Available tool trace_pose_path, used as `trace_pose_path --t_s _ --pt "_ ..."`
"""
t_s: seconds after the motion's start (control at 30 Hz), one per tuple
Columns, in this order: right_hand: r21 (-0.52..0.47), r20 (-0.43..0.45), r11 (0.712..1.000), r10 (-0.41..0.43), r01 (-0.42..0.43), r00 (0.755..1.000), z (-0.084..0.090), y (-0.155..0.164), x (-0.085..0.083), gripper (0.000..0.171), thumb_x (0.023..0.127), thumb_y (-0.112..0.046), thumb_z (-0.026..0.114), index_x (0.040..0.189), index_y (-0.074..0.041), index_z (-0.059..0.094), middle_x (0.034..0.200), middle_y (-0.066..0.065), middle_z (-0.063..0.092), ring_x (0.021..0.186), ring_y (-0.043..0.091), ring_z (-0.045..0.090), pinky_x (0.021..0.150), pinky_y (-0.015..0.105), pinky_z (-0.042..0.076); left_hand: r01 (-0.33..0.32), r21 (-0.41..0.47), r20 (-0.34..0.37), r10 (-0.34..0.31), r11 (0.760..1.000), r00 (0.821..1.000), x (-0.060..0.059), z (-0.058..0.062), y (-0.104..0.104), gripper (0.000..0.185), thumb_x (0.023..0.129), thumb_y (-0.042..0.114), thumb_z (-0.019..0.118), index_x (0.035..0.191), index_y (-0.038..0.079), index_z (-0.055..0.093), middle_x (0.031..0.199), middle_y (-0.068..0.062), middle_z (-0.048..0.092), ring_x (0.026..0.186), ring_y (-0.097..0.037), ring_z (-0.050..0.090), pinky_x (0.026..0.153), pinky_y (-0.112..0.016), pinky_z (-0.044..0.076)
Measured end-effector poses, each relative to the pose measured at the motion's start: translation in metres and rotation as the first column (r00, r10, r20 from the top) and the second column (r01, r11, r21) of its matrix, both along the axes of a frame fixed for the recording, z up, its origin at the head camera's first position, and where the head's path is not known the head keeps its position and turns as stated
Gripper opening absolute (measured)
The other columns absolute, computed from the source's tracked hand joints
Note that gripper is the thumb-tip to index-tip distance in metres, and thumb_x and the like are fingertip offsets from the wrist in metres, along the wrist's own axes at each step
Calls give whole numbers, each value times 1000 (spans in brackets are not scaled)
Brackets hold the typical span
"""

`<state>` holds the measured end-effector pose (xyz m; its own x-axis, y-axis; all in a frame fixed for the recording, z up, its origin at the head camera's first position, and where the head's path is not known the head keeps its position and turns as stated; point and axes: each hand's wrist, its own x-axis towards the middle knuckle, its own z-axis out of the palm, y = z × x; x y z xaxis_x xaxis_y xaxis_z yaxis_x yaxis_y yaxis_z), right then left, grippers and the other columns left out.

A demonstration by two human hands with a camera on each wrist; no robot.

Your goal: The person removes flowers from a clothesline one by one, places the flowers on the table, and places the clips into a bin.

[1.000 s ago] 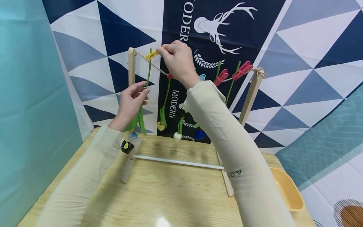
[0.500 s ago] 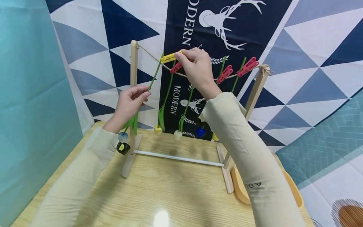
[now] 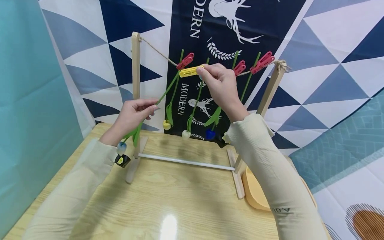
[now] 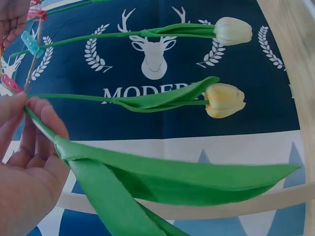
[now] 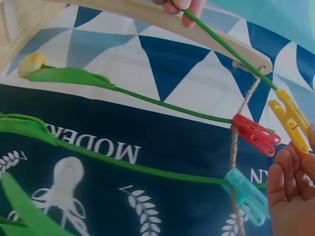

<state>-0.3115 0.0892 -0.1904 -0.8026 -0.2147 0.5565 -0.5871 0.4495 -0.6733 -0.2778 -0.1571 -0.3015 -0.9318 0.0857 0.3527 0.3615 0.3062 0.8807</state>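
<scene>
Since the yellow peg (image 3: 189, 71) is off the twine (image 3: 156, 50) right now, we've got the loose tulip (image 3: 141, 116) stretched between both hands so it doesn't flop. Starting on the left: our left hand (image 3: 132, 115) has its fingers (image 3: 149, 109) pinched round the green stem just above the leaves, with the pale blue bud hanging down by that wrist over the desk (image 3: 180, 200). That grip keeps the stem taut and angled up to the right. The stem's top end sits in the mouth of the yellow peg, and our right hand (image 3: 220, 85) squeezes the tail of that peg between thumb and fingertips, holding it just below the line, right under the leftmost red peg (image 3: 185, 61).

The rest hang head-down from the wooden rack (image 3: 135, 83) because each stem is clipped by its cut end, so the blooms dangle just above the desk.

Count, left to right: one tulip in hand, then a yellow-headed one (image 3: 166, 124), a white one (image 3: 186, 134), a blue one (image 3: 210, 134). A further stem or two run up to the red pegs on the right, but the arm hides their blooms, so no firm total there. Pegs: one yellow, three red in the head view, plus one teal peg (image 5: 246, 194) that only shows clearly from the right wrist. One orange tray (image 3: 255, 195) sits at the rack's right foot.
</scene>
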Motion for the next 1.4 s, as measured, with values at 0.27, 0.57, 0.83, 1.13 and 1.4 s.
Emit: trace_pose_path --t_s 0.27,0.57,0.83,1.13,1.4 --pt "7 33 1000 -13 13 999 -32 37 17 30 92 -29 59 110 -7 70 95 1 61 83 9 50 66 17 40 119 -148 96 -105 982 990 6 -15 7 33 93 24 59 120 6 64 111 -11 64 76 -11 58 65 -20 51" --pt "-20 157 993 -112 117 981 -67 97 34 39 92 -33 58 117 -4 65 94 -11 57 88 6 55 77 10 47 225 -221 209 -179 949 961 13 -27 17 28 92 20 61 117 9 66 97 -12 64 72 -21 58 63 -26 51" --pt "60 268 977 -215 206 939 -94 149 47 43 92 -37 57 119 -4 63 88 -17 60 85 2 57 71 10 44 358 -278 291 -277 892 916 14 -48 25 27 92 18 60 115 7 67 86 -8 62 69 -16 54 62 -28 50" --pt "219 392 951 -290 218 873 -126 208 59 49 94 -44 50 124 -6 57 88 -17 62 84 -1 56 78 9 41 469 -299 389 -343 831 855 11 -78 40 27 92 15 59 116 3 66 88 -6 65 67 -13 55 62 -27 50" --pt "229 561 962 -257 151 787 -176 267 63 61 97 -43 44 133 6 44 89 -24 60 85 -6 57 82 12 44 552 -266 410 -425 790 807 6 -102 52 23 92 10 58 111 2 68 70 -9 59 60 -12 51 58 -25 47"
